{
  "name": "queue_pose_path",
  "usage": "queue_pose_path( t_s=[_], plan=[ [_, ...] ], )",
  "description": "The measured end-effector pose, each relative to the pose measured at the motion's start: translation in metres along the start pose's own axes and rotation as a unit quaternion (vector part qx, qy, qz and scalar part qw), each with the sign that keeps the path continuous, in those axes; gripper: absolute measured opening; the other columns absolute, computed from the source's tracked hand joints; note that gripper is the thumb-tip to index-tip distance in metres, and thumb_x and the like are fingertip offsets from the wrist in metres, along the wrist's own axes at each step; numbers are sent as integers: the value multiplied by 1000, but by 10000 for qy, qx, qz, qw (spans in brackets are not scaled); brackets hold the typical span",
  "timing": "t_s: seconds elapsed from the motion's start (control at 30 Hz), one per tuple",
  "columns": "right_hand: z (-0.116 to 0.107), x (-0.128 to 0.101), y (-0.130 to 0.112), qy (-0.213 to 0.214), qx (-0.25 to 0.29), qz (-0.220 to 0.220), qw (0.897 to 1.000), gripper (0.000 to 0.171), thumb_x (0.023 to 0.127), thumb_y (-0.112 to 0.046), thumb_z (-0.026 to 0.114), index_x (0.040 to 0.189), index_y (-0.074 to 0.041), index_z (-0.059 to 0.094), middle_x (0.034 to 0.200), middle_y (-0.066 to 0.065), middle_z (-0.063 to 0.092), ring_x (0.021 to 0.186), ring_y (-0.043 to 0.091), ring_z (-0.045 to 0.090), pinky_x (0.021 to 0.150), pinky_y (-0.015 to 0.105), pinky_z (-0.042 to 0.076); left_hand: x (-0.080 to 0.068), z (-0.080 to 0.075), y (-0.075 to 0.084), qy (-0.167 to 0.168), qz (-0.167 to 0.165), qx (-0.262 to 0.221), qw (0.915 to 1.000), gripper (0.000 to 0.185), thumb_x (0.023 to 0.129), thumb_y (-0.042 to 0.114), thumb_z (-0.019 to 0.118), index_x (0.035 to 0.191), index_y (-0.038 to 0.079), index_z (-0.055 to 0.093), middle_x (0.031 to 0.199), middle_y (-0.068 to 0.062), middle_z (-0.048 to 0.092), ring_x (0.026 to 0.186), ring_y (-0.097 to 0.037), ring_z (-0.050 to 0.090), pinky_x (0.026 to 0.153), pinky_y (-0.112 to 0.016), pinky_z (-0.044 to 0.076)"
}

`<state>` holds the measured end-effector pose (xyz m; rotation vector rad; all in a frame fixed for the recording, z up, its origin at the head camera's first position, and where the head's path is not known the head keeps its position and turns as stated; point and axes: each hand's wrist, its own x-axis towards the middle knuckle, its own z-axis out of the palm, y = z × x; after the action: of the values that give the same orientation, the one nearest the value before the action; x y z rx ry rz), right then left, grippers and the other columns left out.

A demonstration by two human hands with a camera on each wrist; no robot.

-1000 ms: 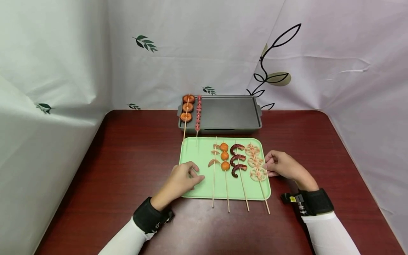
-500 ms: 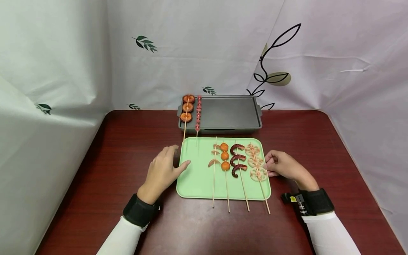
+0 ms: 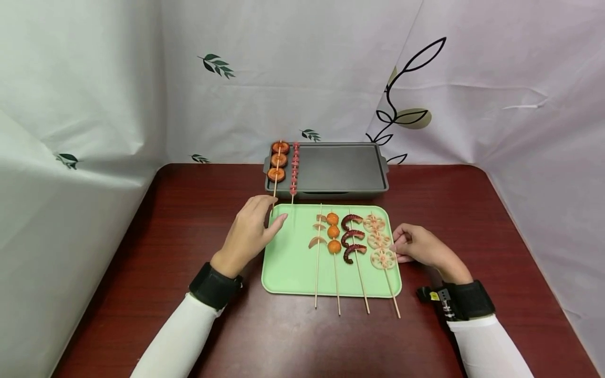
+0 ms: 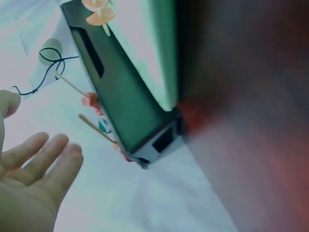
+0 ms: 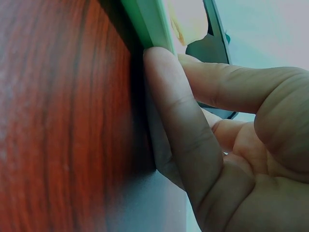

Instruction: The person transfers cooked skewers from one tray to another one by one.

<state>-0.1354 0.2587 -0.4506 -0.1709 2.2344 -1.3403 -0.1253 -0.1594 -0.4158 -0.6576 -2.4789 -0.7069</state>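
My left hand [image 3: 248, 231] hovers by the far left corner of the light green tray [image 3: 285, 268], thumb and fingers spread. Its fingertips overlap the stick of the mushroom-slice skewer [image 3: 279, 160] in the head view; in the left wrist view the hand holds nothing. My right hand [image 3: 418, 244] pinches the tray's right edge between thumb and fingers, seen up close in the right wrist view. On the tray lie skewers of pale crescent slices [image 3: 317, 242], orange balls [image 3: 333, 231], dark red tentacle pieces [image 3: 353, 235] and lotus root slices [image 3: 379, 241].
Behind the tray stands a dark grey griddle [image 3: 342, 165]. The mushroom skewer and one of small pink-red pieces [image 3: 294, 168] lie on its left side, sticks pointing toward the tray. White printed cloth [image 3: 283, 68] hangs behind and beside the dark red table [image 3: 208, 194].
My left hand has gone from over the tray's lower left out to its left side, then up to the far left corner, its fingers spreading. The right hand stays on the tray's edge.
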Motion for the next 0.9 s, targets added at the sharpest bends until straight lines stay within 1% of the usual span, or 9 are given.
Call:
queue_pose_path(
  t_s=[0.1,0.13,0.2,0.3,0.4,0.53,0.63,0.77,0.9],
  plan=[
    [0,0,0,4,20,20,10000,17,98,6,59,112,12,52,90,16,65,78,17,71,69,32,65,12,0,5,-111,-29,-248,9996,38,94,20,78,120,-4,68,114,-18,70,108,-31,67,88,-44,61],
    [0,0,0,4,25,12,10000,17,98,6,58,112,12,52,90,16,65,77,17,71,69,32,65,16,0,7,-184,-108,-362,9991,36,95,20,78,120,-4,68,112,-18,70,104,-30,67,85,-44,61],
    [0,0,1,3,44,4,10000,17,98,6,58,112,13,52,90,16,65,77,17,71,69,32,65,24,1,11,-364,-355,-680,9964,34,96,19,76,119,-4,69,111,-18,71,102,-29,69,84,-43,62],
    [0,-2,1,7,45,-2,10000,17,98,6,59,112,13,52,89,16,64,76,17,72,69,32,65,35,3,16,-669,-932,-1244,9856,30,99,20,72,119,-2,70,109,-16,72,99,-26,70,83,-39,63],
    [-1,-2,2,17,42,-16,10000,17,99,6,59,112,13,52,89,17,64,76,17,72,69,32,65,45,5,19,-937,-1502,-1561,9717,28,101,22,69,118,0,71,106,-12,73,97,-22,71,81,-36,63],
    [-1,-2,1,12,42,-41,10000,17,99,5,59,112,13,52,90,17,64,76,17,72,69,32,65,53,9,21,-1222,-2029,-1397,9615,23,102,22,68,113,2,72,100,-8,73,87,-19,71,71,-32,61],
    [0,-1,0,-7,45,-38,10000,18,99,4,60,112,13,52,90,17,64,76,16,72,69,31,65,55,12,21,-1347,-2297,-1180,9566,18,102,20,68,109,4,73,98,-9,73,81,-18,70,66,-31,59],
    [0,0,0,-24,19,-27,10000,18,98,5,60,112,13,52,90,17,65,76,16,71,68,31,65,57,15,21,-1491,-2548,-1000,9502,14,100,17,70,105,4,75,97,-10,75,76,-19,69,62,-29,57],
    [0,1,0,1,9,-32,10000,16,98,6,59,111,13,52,90,17,65,76,17,72,68,32,65,59,16,22,-1632,-2650,-950,9456,13,97,13,74,103,2,74,95,-12,74,74,-20,69,62,-29,58]
  ],
)
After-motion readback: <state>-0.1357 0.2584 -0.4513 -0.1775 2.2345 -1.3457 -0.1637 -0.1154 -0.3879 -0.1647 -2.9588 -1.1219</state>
